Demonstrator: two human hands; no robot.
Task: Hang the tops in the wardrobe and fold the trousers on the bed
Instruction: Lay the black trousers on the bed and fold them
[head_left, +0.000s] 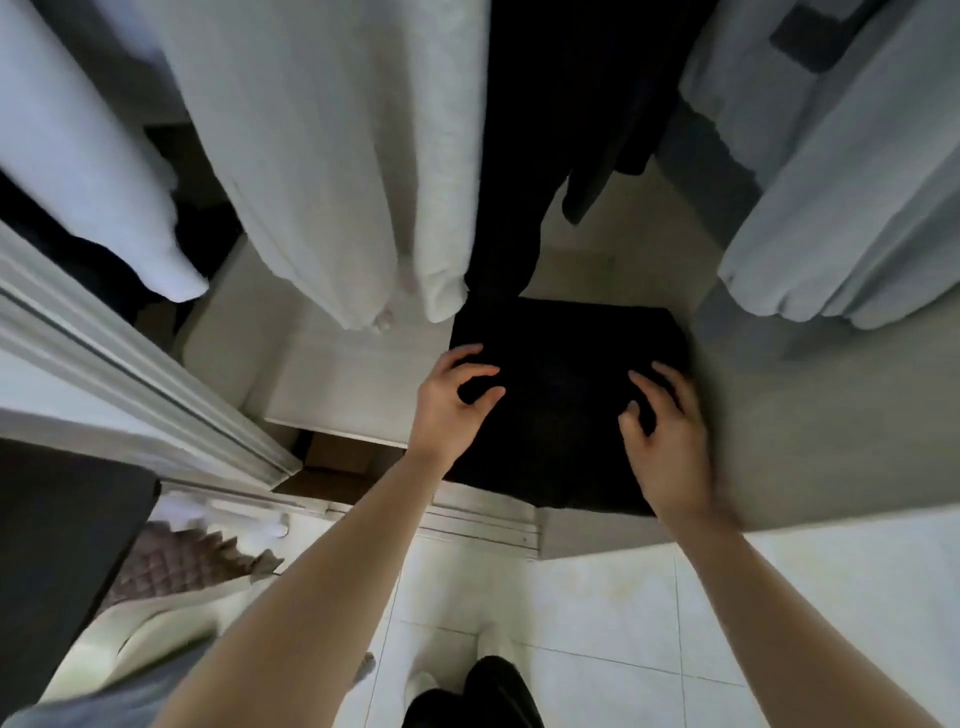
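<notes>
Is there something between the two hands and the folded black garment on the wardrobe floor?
Nothing visible. The left hand and the right hand are already over the folded black garment, fingers curled down on its top.

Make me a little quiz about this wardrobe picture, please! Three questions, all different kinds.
1. True or false: both hands are over the folded black garment.
2. What hangs directly above the far edge of that black garment?
A. a red coat
B. a dark garment
C. a yellow towel
3. Fill in: the floor under the person's feet is covered in white ____.

Key:
1. True. The left hand and the right hand have curled fingers on it.
2. B, between the white garment and the pale grey garment.
3. Tiles.
</notes>
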